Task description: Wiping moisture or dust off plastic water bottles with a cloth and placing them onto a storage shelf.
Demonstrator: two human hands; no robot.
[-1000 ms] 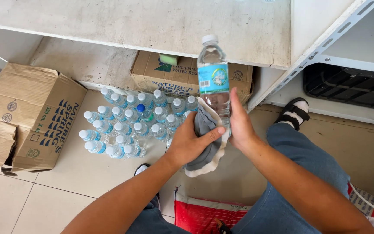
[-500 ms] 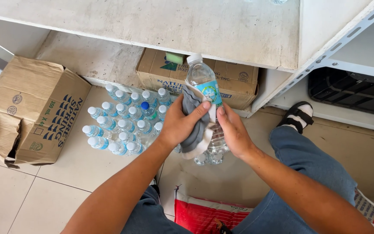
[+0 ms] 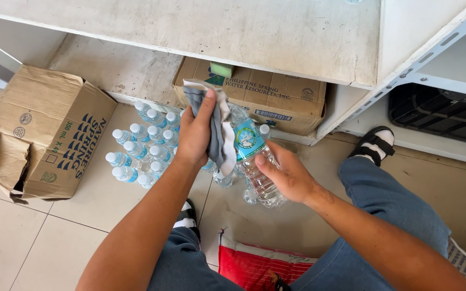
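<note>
Now the right hand [image 3: 287,175] holds a clear water bottle [image 3: 252,161] by its lower half, fingers [image 3: 268,161] curled around it. It is tilted, its top leaning away from the person, up in the air above the floor [image 3: 55,237]. The left hand [image 3: 195,132] holds a grey cloth [image 3: 219,132] pressed against the top part of the bottle (its cap is hidden under the cloth), fingers close together with the thumb on the other side. Below the hands, many small bottles [image 3: 141,148] stand on the floor. An open brown box [image 3: 39,134] lies to the left. Another box [image 3: 265,97] sits under a white shelf [image 3: 217,27].
</note>
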